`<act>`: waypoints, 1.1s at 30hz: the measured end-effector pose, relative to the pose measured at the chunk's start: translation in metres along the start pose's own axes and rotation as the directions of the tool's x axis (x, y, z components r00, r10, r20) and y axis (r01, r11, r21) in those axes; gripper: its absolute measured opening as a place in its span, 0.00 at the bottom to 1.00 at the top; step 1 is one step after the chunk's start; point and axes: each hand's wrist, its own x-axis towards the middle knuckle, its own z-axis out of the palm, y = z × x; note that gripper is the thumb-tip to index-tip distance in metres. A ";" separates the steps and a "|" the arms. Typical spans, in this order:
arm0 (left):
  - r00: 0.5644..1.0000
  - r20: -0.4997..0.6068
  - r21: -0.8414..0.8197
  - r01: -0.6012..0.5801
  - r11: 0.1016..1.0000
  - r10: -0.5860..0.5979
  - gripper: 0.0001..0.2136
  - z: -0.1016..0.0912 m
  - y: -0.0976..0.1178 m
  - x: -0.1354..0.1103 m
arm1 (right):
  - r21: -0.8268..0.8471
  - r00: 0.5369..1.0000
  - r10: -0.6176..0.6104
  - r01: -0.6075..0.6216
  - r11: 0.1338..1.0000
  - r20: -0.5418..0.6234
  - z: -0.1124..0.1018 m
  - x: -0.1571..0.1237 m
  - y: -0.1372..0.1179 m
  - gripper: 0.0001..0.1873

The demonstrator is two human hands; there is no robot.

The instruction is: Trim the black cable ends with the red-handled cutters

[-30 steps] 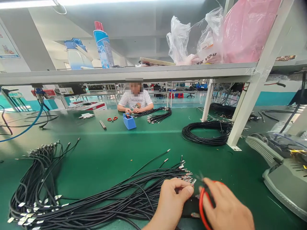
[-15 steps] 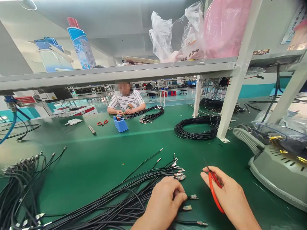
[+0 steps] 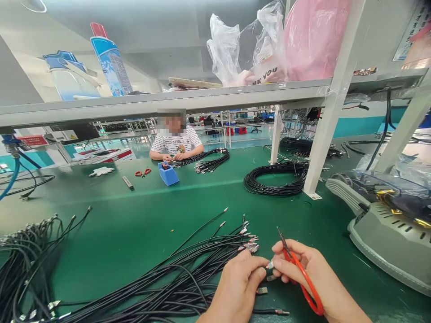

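My left hand [image 3: 239, 279] is closed, thumb and forefinger pinching a black cable near its end. That cable's silver tip [image 3: 270, 265] shows between my two hands. My right hand [image 3: 311, 269] is closed around red-handled scissors [image 3: 305, 273], whose thin dark blades point up and to the left. Its thumb and fingertips also touch the silver tip. Under and behind my left hand spreads a bundle of black cables [image 3: 161, 278] with metal ends. One loose cable end [image 3: 282, 312] lies below my hands.
Another bundle of cables [image 3: 23, 260] lies left on the green table [image 3: 141, 224]. Farther back are coiled cable [image 3: 276, 179], a blue tape dispenser [image 3: 168, 176], red-handled pliers [image 3: 143, 172] and a seated person [image 3: 177, 146]. A grey-green machine [image 3: 387, 246] stands right; a shelf [image 3: 202, 102] crosses overhead.
My right hand has moved left with the scissors, and its fingertips now meet the cable end. My left hand has shifted slightly right, raising a silver tip between the hands.
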 end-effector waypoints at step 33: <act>0.995 0.038 -0.008 0.098 0.995 -0.097 0.12 0.000 -0.003 -0.001 | -0.464 0.988 -0.145 0.106 0.880 -0.048 -0.006 0.007 0.018 0.13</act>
